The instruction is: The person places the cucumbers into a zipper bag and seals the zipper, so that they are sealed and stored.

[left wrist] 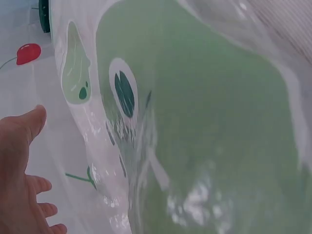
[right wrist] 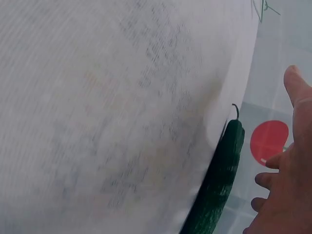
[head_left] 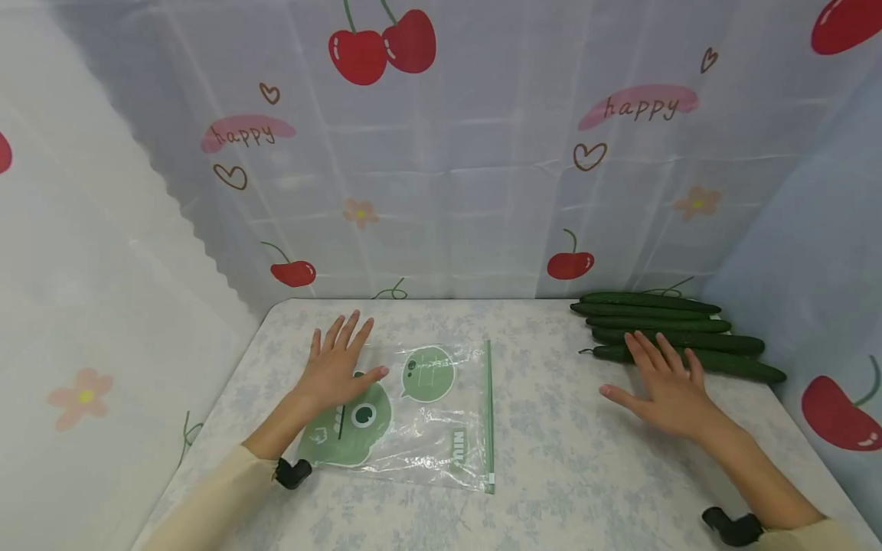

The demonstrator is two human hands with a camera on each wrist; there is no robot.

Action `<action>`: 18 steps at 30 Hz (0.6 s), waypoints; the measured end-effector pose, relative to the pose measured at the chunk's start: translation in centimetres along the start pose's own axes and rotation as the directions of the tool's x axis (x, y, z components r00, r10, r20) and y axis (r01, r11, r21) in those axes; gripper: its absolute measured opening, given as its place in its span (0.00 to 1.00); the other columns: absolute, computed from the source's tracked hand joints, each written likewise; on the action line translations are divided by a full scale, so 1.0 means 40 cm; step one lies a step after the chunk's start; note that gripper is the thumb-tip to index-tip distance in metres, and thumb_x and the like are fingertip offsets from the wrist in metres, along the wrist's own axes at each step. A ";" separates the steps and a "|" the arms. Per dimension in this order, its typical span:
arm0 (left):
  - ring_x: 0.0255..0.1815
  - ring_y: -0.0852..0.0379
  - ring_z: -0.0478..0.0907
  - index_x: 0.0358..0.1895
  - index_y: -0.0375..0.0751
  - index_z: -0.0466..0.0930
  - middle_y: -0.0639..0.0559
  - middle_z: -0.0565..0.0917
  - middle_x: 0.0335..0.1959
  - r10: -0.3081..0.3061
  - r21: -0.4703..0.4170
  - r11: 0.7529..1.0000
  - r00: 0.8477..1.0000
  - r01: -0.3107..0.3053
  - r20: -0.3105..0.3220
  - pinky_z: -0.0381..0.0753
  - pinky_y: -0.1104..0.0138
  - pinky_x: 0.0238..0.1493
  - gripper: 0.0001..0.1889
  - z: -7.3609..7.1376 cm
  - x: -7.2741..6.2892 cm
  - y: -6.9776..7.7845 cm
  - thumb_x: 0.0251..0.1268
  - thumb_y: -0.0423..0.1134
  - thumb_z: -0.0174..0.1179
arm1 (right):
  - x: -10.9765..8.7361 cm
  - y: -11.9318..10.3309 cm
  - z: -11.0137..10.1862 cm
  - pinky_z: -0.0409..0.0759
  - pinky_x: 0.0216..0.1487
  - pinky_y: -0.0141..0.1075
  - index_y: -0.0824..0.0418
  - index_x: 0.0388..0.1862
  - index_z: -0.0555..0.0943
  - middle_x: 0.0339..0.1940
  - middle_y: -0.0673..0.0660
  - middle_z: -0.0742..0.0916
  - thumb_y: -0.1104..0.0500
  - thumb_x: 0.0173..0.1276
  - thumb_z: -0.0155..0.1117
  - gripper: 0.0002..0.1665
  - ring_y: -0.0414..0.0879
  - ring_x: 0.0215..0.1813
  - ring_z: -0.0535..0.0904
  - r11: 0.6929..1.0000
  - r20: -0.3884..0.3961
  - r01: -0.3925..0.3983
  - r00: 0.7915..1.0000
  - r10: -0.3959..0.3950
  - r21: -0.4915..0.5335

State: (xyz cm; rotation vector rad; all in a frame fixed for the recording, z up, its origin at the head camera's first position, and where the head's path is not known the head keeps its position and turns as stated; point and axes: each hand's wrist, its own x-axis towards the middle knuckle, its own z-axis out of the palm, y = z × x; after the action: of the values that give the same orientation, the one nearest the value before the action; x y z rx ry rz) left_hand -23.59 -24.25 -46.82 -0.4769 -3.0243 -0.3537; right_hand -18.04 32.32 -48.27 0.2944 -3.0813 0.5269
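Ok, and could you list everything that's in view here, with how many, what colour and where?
Plastic bag: 1, clear with green pictures and a green edge strip, lying flat on the table, left of centre
Cucumbers: 5, dark green, side by side at the table's far right
Table: 1, whitish with blue-grey blotches, under everything
Hanging cloth: number of pieces unclear, pale with red cherries, hearts and flowers, behind and at both sides
Wrist cameras: 2, black, one at each wrist
Sleeves: 2, cream, at the lower edge
Left hand: 1, bare, over the bag's left part
Right hand: 1, bare, by the nearest cucumber; contact unclear
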 end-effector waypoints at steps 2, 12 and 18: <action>0.92 0.32 0.41 0.90 0.48 0.48 0.40 0.46 0.92 0.001 0.005 1.000 1.000 -0.002 0.007 0.38 0.25 0.83 0.52 0.006 0.003 0.007 0.73 0.66 0.63 | 0.005 -0.009 0.007 0.30 0.78 0.79 0.55 0.93 0.41 0.93 0.65 0.50 0.24 0.73 0.61 0.67 0.72 0.91 0.38 1.000 0.002 0.010 1.000 -0.010 0.010; 0.91 0.32 0.45 0.90 0.49 0.47 0.40 0.47 0.92 0.094 -0.029 0.995 0.995 -0.093 0.034 0.45 0.26 0.83 0.55 0.031 0.018 0.076 0.71 0.68 0.64 | 0.035 -0.057 0.033 0.36 0.79 0.78 0.58 0.92 0.48 0.89 0.69 0.59 0.29 0.76 0.63 0.62 0.73 0.89 0.44 0.996 -0.013 0.084 0.996 -0.084 0.012; 0.91 0.34 0.46 0.90 0.51 0.48 0.43 0.47 0.92 0.126 -0.054 0.991 0.988 -0.122 0.084 0.51 0.29 0.84 0.53 0.042 0.026 0.136 0.72 0.69 0.63 | 0.057 -0.088 0.052 0.38 0.79 0.78 0.61 0.90 0.54 0.87 0.70 0.63 0.32 0.77 0.64 0.58 0.73 0.88 0.47 0.989 -0.011 0.151 0.989 -0.151 0.012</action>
State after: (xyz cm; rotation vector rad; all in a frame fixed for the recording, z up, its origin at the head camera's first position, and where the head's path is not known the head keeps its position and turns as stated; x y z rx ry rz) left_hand -22.91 -18.50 -47.16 -0.6988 -3.0559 -0.4094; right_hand -19.56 27.96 -49.01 0.5182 -3.0144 0.5399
